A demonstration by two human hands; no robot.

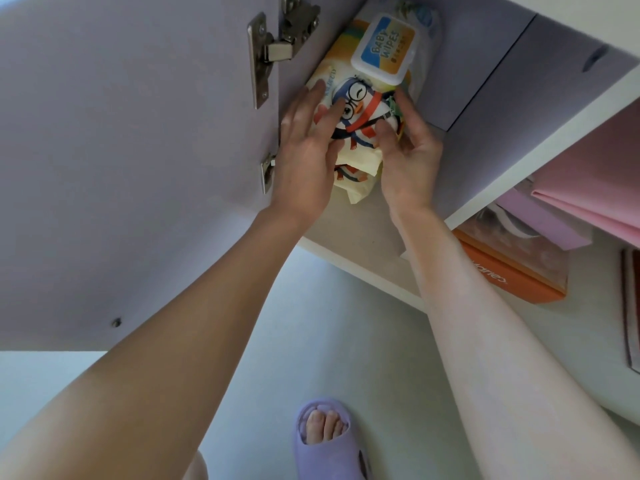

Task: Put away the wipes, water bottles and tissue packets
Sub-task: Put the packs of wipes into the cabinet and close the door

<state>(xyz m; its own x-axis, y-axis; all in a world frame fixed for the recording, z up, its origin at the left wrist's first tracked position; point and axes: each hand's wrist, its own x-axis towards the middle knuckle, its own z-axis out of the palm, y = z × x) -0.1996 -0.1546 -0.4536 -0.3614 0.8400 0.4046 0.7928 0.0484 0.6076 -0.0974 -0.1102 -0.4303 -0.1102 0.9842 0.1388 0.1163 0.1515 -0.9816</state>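
Left hand [304, 150] lies with fingers straight and spread, flat against the left side of a penguin-printed tissue packet [360, 112]; right hand [410, 157] curls round the packet's right edge, thumb on its front. Between them the packet sits inside the cabinet compartment [349, 233], on top of a second packet [353, 178] of the same print. Just behind them lies a baby wipes pack [384, 46] with a white flip lid. To the left the lilac door [121, 168] stands open on metal hinges [277, 50]. Right of the divider lie pink fabric [595, 181] and an orange box [512, 275]. Below, a lilac slipper [325, 441] rests on the floor
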